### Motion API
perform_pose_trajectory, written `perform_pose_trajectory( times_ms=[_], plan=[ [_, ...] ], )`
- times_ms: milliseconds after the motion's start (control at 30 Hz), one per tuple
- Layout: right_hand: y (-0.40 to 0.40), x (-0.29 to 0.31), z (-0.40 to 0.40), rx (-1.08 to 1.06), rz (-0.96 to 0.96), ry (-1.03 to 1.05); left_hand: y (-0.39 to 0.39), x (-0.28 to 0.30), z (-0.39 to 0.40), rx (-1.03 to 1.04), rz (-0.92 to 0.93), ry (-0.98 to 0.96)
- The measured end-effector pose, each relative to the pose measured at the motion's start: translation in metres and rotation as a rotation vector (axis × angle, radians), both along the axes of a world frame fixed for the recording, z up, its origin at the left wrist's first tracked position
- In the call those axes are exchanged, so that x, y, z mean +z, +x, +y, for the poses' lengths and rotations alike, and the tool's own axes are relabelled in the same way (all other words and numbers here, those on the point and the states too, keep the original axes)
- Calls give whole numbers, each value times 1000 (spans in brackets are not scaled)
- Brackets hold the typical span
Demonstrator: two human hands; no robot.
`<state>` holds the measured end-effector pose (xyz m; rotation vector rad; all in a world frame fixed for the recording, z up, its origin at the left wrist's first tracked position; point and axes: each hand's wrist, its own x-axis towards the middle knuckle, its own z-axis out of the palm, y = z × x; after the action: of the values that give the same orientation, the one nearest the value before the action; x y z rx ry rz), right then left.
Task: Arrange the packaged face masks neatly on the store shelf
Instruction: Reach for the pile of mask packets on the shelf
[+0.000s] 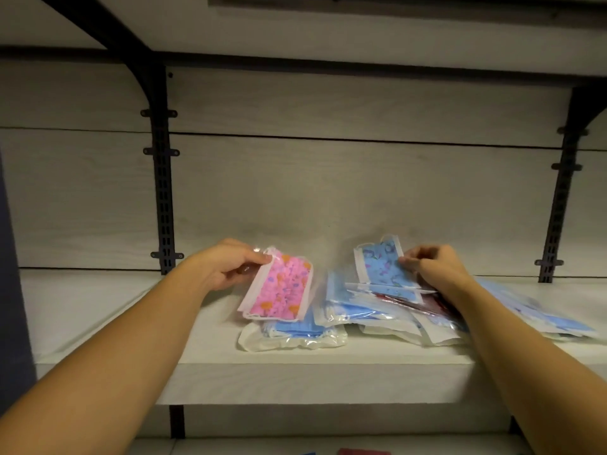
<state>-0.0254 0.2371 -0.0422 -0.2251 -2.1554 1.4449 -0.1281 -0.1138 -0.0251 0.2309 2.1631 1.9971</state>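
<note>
My left hand (226, 266) pinches the top left corner of a pink patterned mask pack (279, 290), tilted up over a plain blue mask pack (295, 333) lying on the white shelf (98, 310). My right hand (433, 267) pinches the right edge of a light blue patterned mask pack (382, 264), held upright above a loose pile of packs (377, 310) in blue and dark red. More blue packs (551, 320) lie to the right, partly hidden behind my right forearm.
Black slotted uprights with brackets stand at the left (162, 192) and right (558, 198) of the pale back panel. Another shelf board (295, 21) hangs overhead. A lower shelf with a red item (363, 451) shows at the bottom edge.
</note>
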Motion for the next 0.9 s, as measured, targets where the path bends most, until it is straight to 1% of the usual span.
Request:
perform_pose_trajectory(
  times_ms=[33,100,267,400,500,633,767,900],
  plan=[
    [1,1,-1,8,25,-14,6,1,-1,30,26,71],
    [4,3,-6,22,93,-49,21,2,-3,77,80,149],
    [11,17,-19,114,221,-101,60,4,-18,147,151,176],
    [19,36,-31,224,217,1,94,18,-38,218,220,152],
    [27,54,-50,297,220,41,120,30,-59,262,268,165],
    [32,69,-84,354,254,54,160,40,-89,315,332,141],
    [43,74,-127,414,256,51,203,47,-126,375,409,178],
    [62,75,-177,471,261,45,243,49,-180,458,453,215]
  ],
)
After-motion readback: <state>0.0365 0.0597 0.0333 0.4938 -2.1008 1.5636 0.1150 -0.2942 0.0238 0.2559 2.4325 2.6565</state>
